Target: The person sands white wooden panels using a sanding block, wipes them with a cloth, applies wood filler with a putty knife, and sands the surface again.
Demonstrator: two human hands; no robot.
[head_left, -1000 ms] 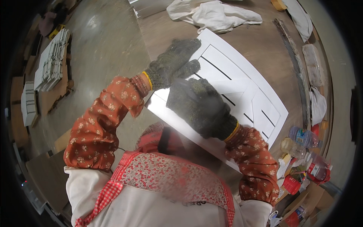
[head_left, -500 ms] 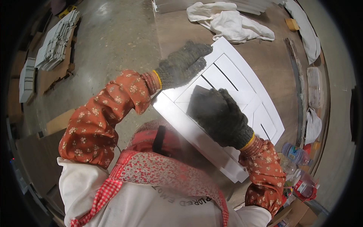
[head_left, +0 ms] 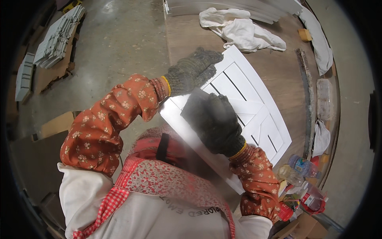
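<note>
White panel [head_left: 248, 109] lies face up on the left part of the brown surface [head_left: 292, 81], near side toward the wearer, its left corner seemingly past the surface's left edge. White cloth [head_left: 244, 35] lies just beyond its far corner.

Gloved left hand [head_left: 190, 72]: laid along the panel's left edge, fingers reaching toward the far corner; we cannot tell whether this grip pinches the edge or only rests there. Gloved right hand [head_left: 215, 123]: curled around a dark pad [head_left: 194, 102], over the panel's near left part; contact beneath is hidden.

Handling, our estimate: stiff and flat, moderate weight, smooth and probably slippery under knit gloves. We judge the strips beside the dark slots [head_left: 234, 85] and the corners most easily damaged. We would take hold by the solid outer border, one hand on each opposite edge, keeping pressure off the slots.
</note>
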